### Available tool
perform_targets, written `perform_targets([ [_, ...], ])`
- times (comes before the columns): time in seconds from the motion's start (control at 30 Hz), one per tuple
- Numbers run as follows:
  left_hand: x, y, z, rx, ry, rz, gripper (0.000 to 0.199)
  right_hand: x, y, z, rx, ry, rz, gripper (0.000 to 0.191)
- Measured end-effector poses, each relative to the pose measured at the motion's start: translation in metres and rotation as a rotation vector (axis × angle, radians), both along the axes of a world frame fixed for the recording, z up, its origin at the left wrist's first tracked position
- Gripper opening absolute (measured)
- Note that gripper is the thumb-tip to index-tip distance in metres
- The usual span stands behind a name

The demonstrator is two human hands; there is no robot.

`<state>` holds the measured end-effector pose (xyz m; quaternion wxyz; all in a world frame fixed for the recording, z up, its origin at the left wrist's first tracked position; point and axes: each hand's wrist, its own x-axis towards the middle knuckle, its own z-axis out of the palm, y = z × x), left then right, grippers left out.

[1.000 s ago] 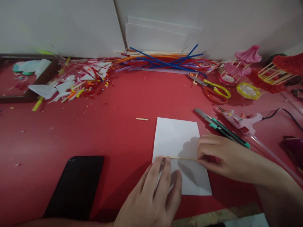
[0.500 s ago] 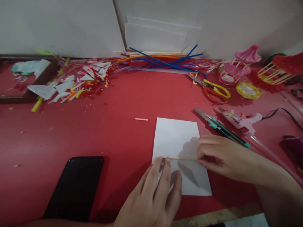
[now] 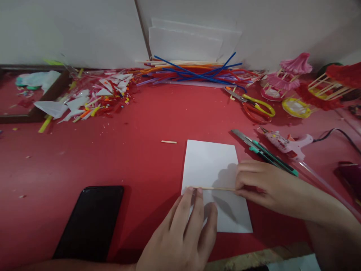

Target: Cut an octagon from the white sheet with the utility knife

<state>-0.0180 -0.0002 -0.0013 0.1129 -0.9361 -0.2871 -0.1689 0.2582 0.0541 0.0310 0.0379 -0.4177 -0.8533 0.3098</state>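
A thin wooden stick (image 3: 217,188) lies crosswise over a white sheet of paper (image 3: 210,160) on the red table. Two fingertips of my left hand (image 3: 183,229) rest on its left part, with the fingers apart and stretched forward. At the paper's right edge, my right hand (image 3: 254,184) pinches the other end of the stick between thumb and fingers. A short cut piece of stick (image 3: 169,142) lies beyond the paper's upper left corner. Near my right hand is a green and black utility knife (image 3: 270,156) with its blade out.
A black phone (image 3: 90,222) lies at left. Scissors (image 3: 254,107), a pink glue gun (image 3: 290,143) and small pink and red models (image 3: 284,79) are at right. Colourful pipe cleaners (image 3: 194,73) and scraps (image 3: 98,94) line the wall, beside a dark-framed tray (image 3: 47,98).
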Motion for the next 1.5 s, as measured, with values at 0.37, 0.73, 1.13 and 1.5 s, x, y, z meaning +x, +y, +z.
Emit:
perform_targets([
  [0.37, 0.0013, 0.0013, 0.0006, 0.004, 0.002, 0.006, 0.038, 0.0004, -0.0004, -0.0005, -0.019, -0.013, -0.002, 0.020],
  [0.73, 0.0015, 0.0026, 0.0020, 0.007, -0.001, -0.008, 0.037, -0.0004, 0.0005, 0.0010, -0.034, 0.008, -0.013, 0.018],
  [1.13, 0.0054, 0.0016, -0.0023, -0.007, -0.024, 0.010, 0.053, 0.0003, -0.0002, 0.0003, -0.047, 0.014, -0.022, 0.015],
  [1.5, 0.0043, 0.0013, -0.0014, -0.023, 0.032, 0.002, 0.069, -0.0008, 0.0000, 0.0000, -0.035, 0.010, -0.015, 0.017],
])
